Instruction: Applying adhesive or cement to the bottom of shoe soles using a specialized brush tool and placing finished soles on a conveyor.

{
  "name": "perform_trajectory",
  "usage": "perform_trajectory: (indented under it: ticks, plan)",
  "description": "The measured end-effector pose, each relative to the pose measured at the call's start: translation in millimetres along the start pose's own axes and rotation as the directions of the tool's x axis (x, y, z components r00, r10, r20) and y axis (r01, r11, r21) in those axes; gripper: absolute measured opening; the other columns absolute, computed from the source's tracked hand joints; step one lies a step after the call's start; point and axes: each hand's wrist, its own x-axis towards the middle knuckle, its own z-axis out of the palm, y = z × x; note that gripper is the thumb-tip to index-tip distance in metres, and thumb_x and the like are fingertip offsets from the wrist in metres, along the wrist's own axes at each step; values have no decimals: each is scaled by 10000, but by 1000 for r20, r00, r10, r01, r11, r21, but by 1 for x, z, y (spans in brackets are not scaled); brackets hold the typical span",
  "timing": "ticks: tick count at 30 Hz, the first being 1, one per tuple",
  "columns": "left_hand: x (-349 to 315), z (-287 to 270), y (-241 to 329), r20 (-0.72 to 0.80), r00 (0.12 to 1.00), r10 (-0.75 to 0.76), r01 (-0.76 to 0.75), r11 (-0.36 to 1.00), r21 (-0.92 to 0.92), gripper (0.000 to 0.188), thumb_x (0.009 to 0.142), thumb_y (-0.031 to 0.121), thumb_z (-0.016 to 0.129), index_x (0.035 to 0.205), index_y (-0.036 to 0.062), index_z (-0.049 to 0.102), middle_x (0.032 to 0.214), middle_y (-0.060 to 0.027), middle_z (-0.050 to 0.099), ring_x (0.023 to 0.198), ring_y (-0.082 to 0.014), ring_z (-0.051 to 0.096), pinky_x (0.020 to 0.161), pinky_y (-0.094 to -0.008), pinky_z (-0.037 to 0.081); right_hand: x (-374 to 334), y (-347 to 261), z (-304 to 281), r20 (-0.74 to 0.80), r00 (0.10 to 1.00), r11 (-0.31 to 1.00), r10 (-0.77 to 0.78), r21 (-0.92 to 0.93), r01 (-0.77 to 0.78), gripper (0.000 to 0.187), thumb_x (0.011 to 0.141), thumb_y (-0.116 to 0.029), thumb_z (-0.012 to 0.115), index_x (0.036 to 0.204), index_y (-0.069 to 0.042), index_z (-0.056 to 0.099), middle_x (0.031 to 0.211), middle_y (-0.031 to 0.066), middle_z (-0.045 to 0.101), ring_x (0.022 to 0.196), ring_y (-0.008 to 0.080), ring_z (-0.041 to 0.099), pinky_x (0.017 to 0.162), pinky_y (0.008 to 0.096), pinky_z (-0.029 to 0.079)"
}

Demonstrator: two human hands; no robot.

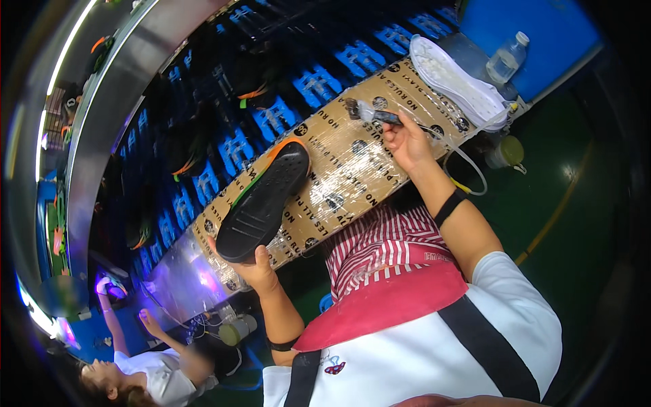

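By its heel end, my left hand (256,271) grips a black shoe sole (261,203) with an orange and green rim, tilted over the brown printed covering of the bench (352,178). The sole's inner face is turned up, showing grooves and small dimples. To the right, my right hand (408,144) pinches the dark handle of a brush (384,117). Its bristles point left and stay apart from the sole. A pale hose (468,156) curves close behind my right hand.
A white sole-shaped tray (451,78) holding white bits lies at the bench's right end, near a clear bottle (507,57). Beyond the bench runs a rack with blue holders (317,85) and dark shoes. Another person (159,370) works at lower left.
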Motion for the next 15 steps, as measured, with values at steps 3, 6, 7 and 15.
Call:
perform_trajectory:
  ticks: [3, 6, 7, 15]
  plan:
    - [1, 3, 6, 15, 1000, 15, -15, 1000, 3, 1025, 691, 299, 768, 1411, 8, 99, 1256, -104, 415, 1155, -219, 433, 1008, -352, 311, 6, 3, -3, 72, 997, 998, 24, 49, -27, 289, 921, -303, 495, 1035, -49, 573, 760, 44, 595, 603, 104, 510, 524, 236, 382]
    - [-3, 4, 8, 29, 999, 30, -31, 999, 42, 1020, 690, 317, 763, 1407, 4, 109, 1264, -109, 408, 1158, -222, 434, 1003, -351, 318, 5, 3, -3, 98, 995, 998, 24, 59, -30, 298, 922, -307, 496, 1050, -50, 575, 761, 47, 597, 607, 111, 506, 541, 238, 385]
    - [-4, 4, 9, 33, 999, 40, -43, 996, 73, 1021, 690, 326, 761, 1406, 2, 109, 1264, -111, 407, 1157, -221, 435, 1002, -350, 319, 4, 3, -3, 111, 993, 997, 31, 69, -39, 301, 922, -308, 496, 1059, -52, 575, 760, 47, 596, 609, 113, 504, 544, 237, 385]
    - [-7, 11, 8, 52, 995, 84, -92, 980, 178, 1008, 681, 392, 753, 1385, -12, 155, 1258, -112, 415, 1150, -225, 440, 990, -347, 327, 5, 4, -8, 116, 993, 998, 20, 50, -26, 331, 927, -309, 489, 1094, -29, 547, 796, 60, 587, 639, 117, 522, 589, 248, 411]
